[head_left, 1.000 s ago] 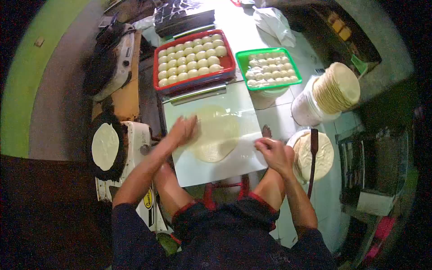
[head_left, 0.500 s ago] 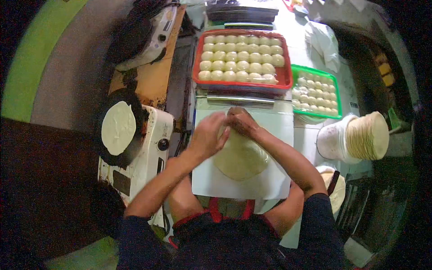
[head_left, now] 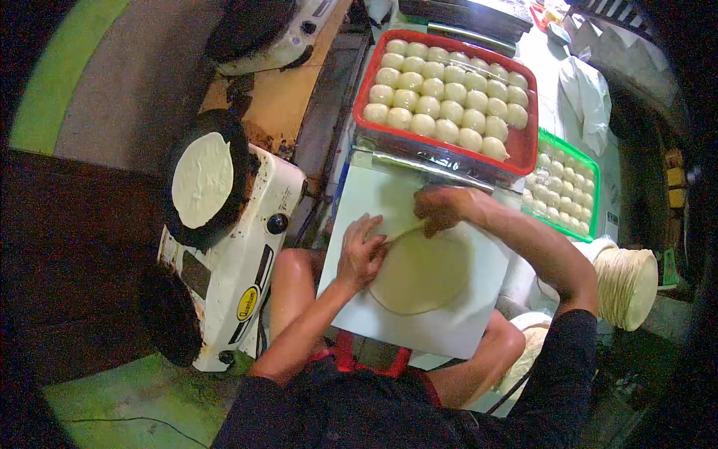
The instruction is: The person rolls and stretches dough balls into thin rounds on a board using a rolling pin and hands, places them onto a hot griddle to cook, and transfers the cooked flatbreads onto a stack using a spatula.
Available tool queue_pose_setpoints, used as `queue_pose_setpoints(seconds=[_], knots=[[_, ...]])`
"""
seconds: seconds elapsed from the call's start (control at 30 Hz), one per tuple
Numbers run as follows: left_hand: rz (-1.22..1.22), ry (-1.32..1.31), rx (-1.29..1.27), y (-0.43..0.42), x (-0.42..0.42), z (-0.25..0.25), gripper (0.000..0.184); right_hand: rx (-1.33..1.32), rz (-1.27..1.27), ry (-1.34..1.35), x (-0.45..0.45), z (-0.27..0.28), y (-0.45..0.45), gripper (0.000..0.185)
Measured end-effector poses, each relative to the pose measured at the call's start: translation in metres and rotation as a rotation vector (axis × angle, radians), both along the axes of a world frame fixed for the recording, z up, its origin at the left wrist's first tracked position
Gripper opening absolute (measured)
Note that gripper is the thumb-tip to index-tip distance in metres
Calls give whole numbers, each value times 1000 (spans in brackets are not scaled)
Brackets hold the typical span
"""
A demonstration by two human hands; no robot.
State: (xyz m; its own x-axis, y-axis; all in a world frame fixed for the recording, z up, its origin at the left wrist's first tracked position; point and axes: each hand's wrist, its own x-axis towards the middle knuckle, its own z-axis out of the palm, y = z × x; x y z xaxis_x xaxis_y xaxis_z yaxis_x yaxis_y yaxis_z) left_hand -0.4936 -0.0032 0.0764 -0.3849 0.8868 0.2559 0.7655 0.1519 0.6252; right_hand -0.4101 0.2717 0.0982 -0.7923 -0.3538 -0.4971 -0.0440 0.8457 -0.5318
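At the centre of the frame, one thin sheet (head_left: pixel 422 277) of pale dough lies on a white board (head_left: pixel 449 335) before the seated person. The left hand (head_left: pixel 360 254) is at the sheet's left edge, fingers loosely parted; the right hand (head_left: pixel 446 208) reaches across from the right to the far edge, fingers curled nearly closed. From where I stand I cannot tell whether either hand truly pinches the dough. Dough this thin would, I judge, be handled best with a light touch, an even pull between both hands and no fingernails, so that it neither tears nor creases. Counting around: two hands, one sheet, one board. In the upper right, one red tray (head_left: pixel 523 146) bears about thirty-three balls (head_left: pixel 450 93) in five rows; just beyond it sits one green tray (head_left: pixel 596 196), partly hidden, its smaller balls too obscured to count. On the left are two stoves, the nearer one (head_left: pixel 254 213) with one pale round (head_left: pixel 203 179) on a dark pan (head_left: pixel 206 123). At the right edge leans one stack (head_left: pixel 628 288) of flat rounds, too many to number.
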Motion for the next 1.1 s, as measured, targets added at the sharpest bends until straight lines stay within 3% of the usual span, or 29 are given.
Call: queue_pose_setpoints(seconds=[0.07, 0.1, 0.13, 0.17, 0.23, 0.3, 0.33, 0.4, 0.5, 0.57, 0.6, 0.63, 0.67, 0.7, 0.77, 0.8, 0.83, 0.87, 0.9, 0.93, 0.97, 1.0, 1.07, 1.1], knots=[[-16, -88, 56, 0, 17, -6, 13, -339, 31, -158, -7, 19, 3, 53], [89, -256, -57, -1, 24, 2, 13, -506, 46, -235, -9, 26, 4, 55], [193, -421, -167, -2, 31, 15, 13, -790, -106, -569, -5, 11, 12, 66], [295, -585, -275, -1, 35, 27, 15, -829, -264, -513, 12, -3, 15, 71], [239, -557, -147, -2, 30, -9, 21, -894, -571, -392, 47, -19, 9, 84], [228, -632, -110, -7, 35, -33, 24, -902, -442, -477, 53, 24, -10, 90], [269, -1052, -356, 0, 35, 21, 24, -858, -381, -460, 57, 34, -20, 89], [60, -1115, -433, -16, 36, 17, 39, -809, -372, -540, 66, 70, -42, 86], [-64, -1323, -639, -43, 45, 29, 35, -821, -373, -563, 71, 92, -77, 82], [14, -1492, -749, -66, 56, 33, 33, -626, -151, -332, 61, 107, -100, 80], [101, -1565, -776, -79, 63, 28, 35, -698, -175, -399, 54, 125, -117, 80], [202, -1812, -768, -94, 66, 3, 36, -878, -319, -596, 45, 149, -137, 80], [142, -1708, -706, -121, 49, 40, 37, -798, -266, -598, 30, 168, -158, 80], [88, -1599, -655, -156, 28, 112, 38, -721, -219, -598, 13, 179, -177, 80], [73, -1609, -537, -219, -3, 150, 39, -700, -87, -574, -32, 182, -217, 78], [103, -1726, -459, -246, -20, 129, 39, -692, -29, -558, -55, 185, -240, 77], [126, -1843, -380, -275, -34, 122, 39, -588, 154, -346, -86, 197, -270, 74], [192, -1697, -274, -314, -52, 149, 37, -687, 128, -432, -114, 212, -304, 72], [253, -1545, -175, -351, -76, 187, 34, -621, 191, -340, -146, 217, -332, 72], [339, -1453, -146, -385, -100, 213, 34, -518, 254, -207, -169, 261, -369, 73], [426, -1361, -120, -418, -123, 235, 34, -638, 312, -207, -206, 250, -393, 72], [450, -1255, 9, -450, -143, 250, 31, -486, 375, 34, -226, 281, -420, 71], [615, -979, -23, -505, -183, 297, 31, -466, 328, 78, -267, 311, -472, 73], [710, -810, -58, -522, -190, 324, 36, -590, 292, 53, -290, 306, -493, 71]])
